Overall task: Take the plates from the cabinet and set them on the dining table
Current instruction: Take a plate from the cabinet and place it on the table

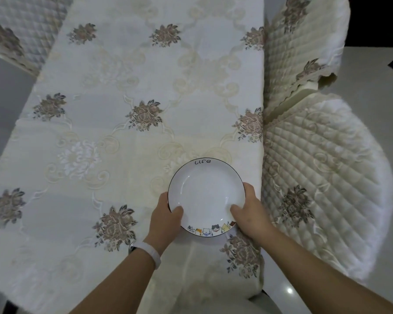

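Observation:
A white plate (206, 191) with a thin dark rim, the word "Life" on its far edge and a row of cartoon cats on its near edge, is over the near right part of the dining table (127, 91). My left hand (166, 217) grips its left rim, thumb on the inside. On the other side my right hand (247, 211) holds the right rim the same way. Whether the plate rests on the cloth or hovers just above it, I cannot tell. The cabinet is out of view.
A cream tablecloth with embroidered flowers covers the table. Two chairs with quilted cream covers (322, 177) (304, 46) stand close along the right edge, another (16, 35) at the far left. A white band is on my left wrist. Pale tiled floor (377, 91) lies to the right.

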Available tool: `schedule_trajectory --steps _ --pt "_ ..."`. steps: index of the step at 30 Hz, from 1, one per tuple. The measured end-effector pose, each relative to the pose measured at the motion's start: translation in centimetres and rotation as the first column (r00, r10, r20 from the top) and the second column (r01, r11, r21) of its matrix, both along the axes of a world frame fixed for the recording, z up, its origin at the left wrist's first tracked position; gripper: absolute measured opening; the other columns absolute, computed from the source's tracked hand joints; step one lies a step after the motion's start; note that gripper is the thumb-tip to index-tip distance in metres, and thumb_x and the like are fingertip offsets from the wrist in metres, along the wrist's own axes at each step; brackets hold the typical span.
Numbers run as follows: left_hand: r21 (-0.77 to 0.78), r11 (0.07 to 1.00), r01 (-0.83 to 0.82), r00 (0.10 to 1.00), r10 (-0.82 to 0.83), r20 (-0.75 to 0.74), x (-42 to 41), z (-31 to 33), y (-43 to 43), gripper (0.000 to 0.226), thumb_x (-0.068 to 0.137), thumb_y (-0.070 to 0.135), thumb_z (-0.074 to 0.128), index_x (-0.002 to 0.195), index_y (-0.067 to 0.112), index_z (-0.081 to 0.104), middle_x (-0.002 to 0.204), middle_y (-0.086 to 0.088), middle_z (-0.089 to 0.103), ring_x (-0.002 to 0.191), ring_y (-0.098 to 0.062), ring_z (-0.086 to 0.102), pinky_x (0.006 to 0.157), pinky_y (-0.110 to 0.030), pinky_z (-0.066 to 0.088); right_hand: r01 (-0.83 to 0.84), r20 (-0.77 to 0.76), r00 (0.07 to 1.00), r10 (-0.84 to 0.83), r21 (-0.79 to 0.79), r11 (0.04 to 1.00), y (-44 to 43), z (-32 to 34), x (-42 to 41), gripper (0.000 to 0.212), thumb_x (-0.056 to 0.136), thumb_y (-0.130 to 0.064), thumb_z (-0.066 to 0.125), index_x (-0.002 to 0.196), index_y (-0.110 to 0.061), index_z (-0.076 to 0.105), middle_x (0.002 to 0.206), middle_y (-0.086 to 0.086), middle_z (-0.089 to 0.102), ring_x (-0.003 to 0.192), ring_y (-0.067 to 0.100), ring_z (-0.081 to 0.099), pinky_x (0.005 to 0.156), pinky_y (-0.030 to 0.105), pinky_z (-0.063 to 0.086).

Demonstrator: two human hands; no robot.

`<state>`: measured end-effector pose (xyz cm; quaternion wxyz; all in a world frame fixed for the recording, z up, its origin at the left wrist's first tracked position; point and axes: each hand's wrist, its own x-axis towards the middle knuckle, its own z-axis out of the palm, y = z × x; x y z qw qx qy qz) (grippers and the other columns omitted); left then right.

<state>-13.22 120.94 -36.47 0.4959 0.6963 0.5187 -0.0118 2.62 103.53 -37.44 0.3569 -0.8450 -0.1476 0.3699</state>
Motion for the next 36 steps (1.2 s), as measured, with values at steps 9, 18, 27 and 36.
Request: schedule_trajectory --steps 9,18,27,36 --pt "0.057 0.997 0.057 0.997 -0.054 -0.054 0.2 -0.4 0.4 0.032 0.083 0.016 0.058 0.107 0.033 0.045 0.083 0.016 0.06 0.074 0.002 0.055 0.052 -0.018 0.038 -0.037 0.014 0.999 0.037 -0.024 0.999 -0.1 0.5 0.7 0.051 0.081 -0.027 0.059 0.127 -0.034 0.036 0.09 -0.02 0.058 0.079 0.0 0.057 0.061 0.026 0.047" --pt "-0.019 0.992 -0.124 0.99 0.125 0.07 -0.7 1.2 -0.3 0.039 0.086 0.024 0.064 0.119 0.027 0.045 0.09 0.006 0.063 0.074 -0.011 0.063 0.059 -0.029 0.047 -0.012 -0.062 0.998 0.014 0.029 1.0 -0.4 2.8 0.3 0.047 0.088 -0.02 0.054 0.132 -0.022 0.039 0.106 -0.004 0.062 0.091 0.016 0.062 0.08 0.041 0.053" --pt "0.092 0.99 0.105 0.973 -0.122 0.198 -3.5 5.1 0.7 0.031 0.09 0.028 0.065 0.118 0.024 0.052 0.121 -0.001 0.054 0.094 -0.009 0.057 0.074 -0.027 0.043 0.114 0.167 0.98 -0.109 -0.022 0.993 -4.8 6.6 -2.3 0.037 0.092 -0.025 0.05 0.128 -0.018 0.053 0.108 -0.002 0.059 0.088 0.014 0.059 0.07 0.03 0.043" --pt "0.443 0.709 0.549 0.747 -0.654 0.122 -5.4 10.2 -1.8 0.048 0.089 0.032 0.064 0.134 0.02 0.051 0.13 0.01 0.052 0.12 -0.009 0.048 0.097 -0.026 0.036 -0.084 0.557 0.814 0.164 -0.167 0.982 -8.8 13.4 -9.0 0.039 0.094 -0.036 0.054 0.125 -0.014 0.058 0.123 0.002 0.058 0.116 0.02 0.049 0.096 0.034 0.037"
